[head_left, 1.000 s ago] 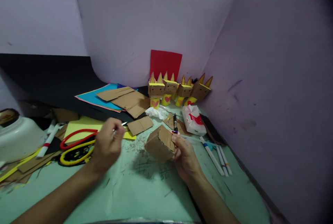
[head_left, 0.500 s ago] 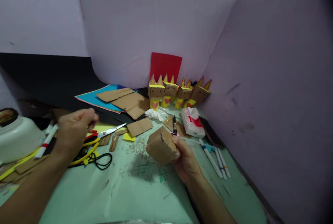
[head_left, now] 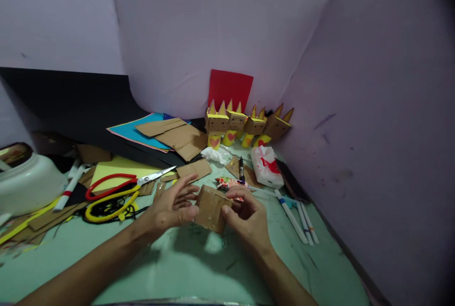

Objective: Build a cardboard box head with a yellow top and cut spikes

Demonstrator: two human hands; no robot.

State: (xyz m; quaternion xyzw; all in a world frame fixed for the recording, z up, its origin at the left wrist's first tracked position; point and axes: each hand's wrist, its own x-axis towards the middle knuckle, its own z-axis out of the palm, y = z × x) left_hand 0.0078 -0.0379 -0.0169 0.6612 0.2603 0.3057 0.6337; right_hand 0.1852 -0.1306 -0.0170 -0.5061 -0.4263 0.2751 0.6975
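Observation:
A small brown cardboard box [head_left: 212, 208] is held above the green tabletop [head_left: 185, 268]. My right hand [head_left: 249, 218] grips its right side, thumb on the near face and fingers behind. Beside the left edge of the box, my left hand [head_left: 174, 206] has its fingers spread, the thumb tip at or very near the cardboard. Behind the box lies a colourful patterned item [head_left: 231, 182], partly covered. Scissors [head_left: 142, 180] with red and yellow handles lie left of my left hand, over a yellow sheet [head_left: 117, 168] and black cord.
Cardboard figures [head_left: 217, 123] with pointed ears stand at the back by a red sheet [head_left: 231, 88]. A tissue pack [head_left: 266, 167] and several markers [head_left: 291, 217] lie right. Cardboard pieces [head_left: 177, 137] are behind; a white pot [head_left: 31, 185] is at left.
My left hand has come from over the scissors to the box, its fingers opening. The box has turned and shifted slightly in my right hand. The scissor handles and patterned item now show.

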